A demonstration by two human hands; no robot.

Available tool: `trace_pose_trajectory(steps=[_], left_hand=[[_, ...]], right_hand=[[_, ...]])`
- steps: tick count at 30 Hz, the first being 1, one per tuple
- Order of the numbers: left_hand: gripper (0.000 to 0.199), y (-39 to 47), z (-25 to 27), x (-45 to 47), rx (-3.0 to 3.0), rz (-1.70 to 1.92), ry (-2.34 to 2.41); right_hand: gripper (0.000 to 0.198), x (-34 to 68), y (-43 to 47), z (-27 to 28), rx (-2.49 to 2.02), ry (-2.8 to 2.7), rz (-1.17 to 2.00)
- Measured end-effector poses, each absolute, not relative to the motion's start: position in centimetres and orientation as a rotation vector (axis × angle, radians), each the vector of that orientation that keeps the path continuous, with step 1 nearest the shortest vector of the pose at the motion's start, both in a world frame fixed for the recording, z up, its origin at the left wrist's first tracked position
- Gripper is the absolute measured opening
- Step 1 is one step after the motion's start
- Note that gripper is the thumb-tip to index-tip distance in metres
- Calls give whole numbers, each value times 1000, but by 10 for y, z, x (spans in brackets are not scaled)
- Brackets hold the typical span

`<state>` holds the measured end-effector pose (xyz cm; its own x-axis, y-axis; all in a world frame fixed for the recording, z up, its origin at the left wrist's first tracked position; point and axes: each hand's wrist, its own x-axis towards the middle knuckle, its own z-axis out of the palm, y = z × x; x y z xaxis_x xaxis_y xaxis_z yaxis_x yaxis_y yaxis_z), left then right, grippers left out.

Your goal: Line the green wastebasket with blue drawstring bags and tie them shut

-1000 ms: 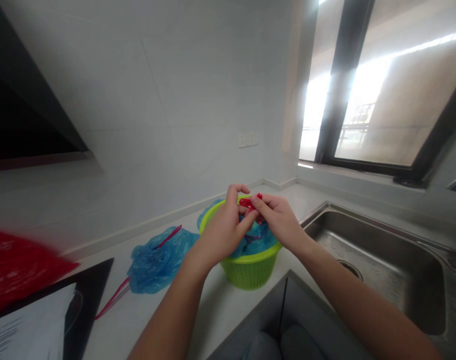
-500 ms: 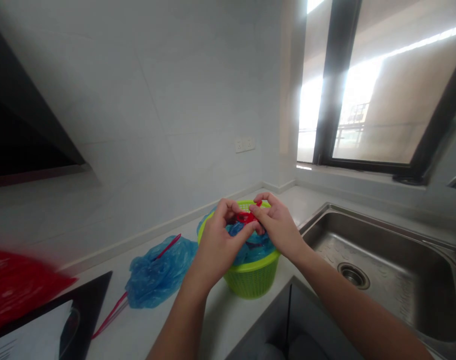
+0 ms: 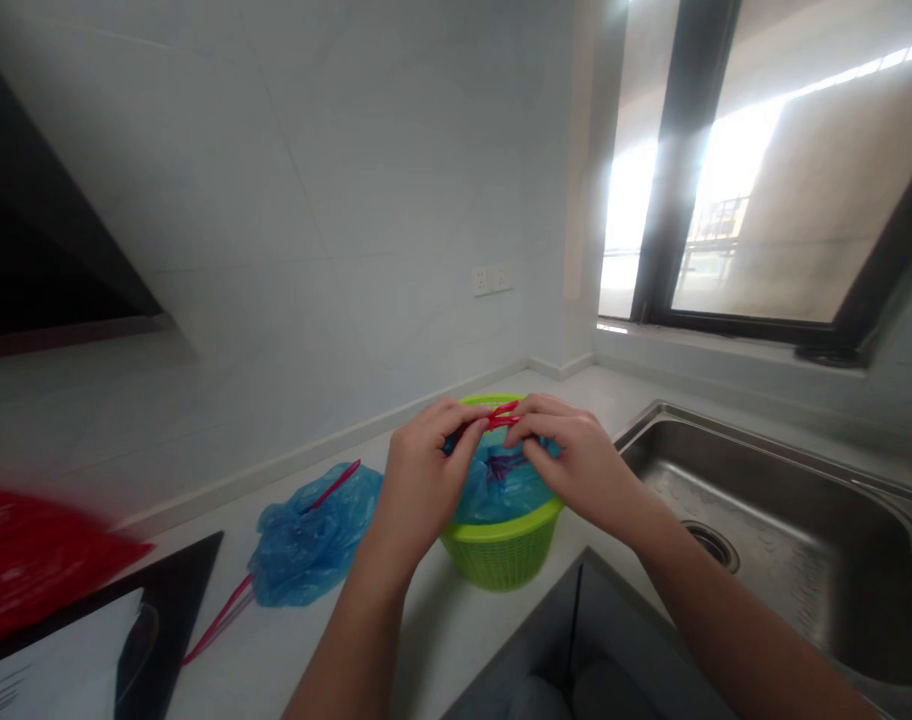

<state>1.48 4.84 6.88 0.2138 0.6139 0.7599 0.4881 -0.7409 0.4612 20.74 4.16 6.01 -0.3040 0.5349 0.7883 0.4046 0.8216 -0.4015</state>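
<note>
A green plastic basket (image 3: 501, 555) stands on the counter with a translucent blue plastic bag (image 3: 512, 495) inside it. Above the basket, red drawstrings (image 3: 503, 416) run between my two hands. My left hand (image 3: 432, 468) pinches them from the left, thumb against the fingers. From the right, my right hand (image 3: 572, 455) grips the other side with bent fingers. Gathered, darker plastic shows in the bag below the hands. Left of the basket lies a second blue bag (image 3: 313, 535), crumpled, its red drawstring (image 3: 217, 620) trailing over the counter.
A steel sink (image 3: 793, 560) is set into the counter (image 3: 433, 640) at right. On the left are a black cooktop (image 3: 190, 590), a printed sheet (image 3: 58, 660) and a blurred red bag (image 3: 43, 570). A wall socket (image 3: 492, 280) and a window are behind.
My hands have drawn slightly apart, and the red loop between them is now pulled into narrow strands. My right hand has turned more palm-down. The view has shifted slightly.
</note>
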Motion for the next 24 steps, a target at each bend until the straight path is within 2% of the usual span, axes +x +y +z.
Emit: trace_pose_trajectory(steps=[5,10,14,18,24], left_hand=[[21,47,71,12,2161,1347,1071],[21,54,71,10,1655,1192,900],[24,63,68,10,1392,1226,844],[29,71,62,12,1262,1346,859],[32,88,60,-2,1249,1742,952]], right_hand=[[27,210,52,53,-663,-1874,-117],[24,206,57,52,-645,-1918,-12],[12,204,57,52,-642,-1941,98],[23,205,57,52,-691,-1920,86],[20,230,53,66,-717,-2027,106]])
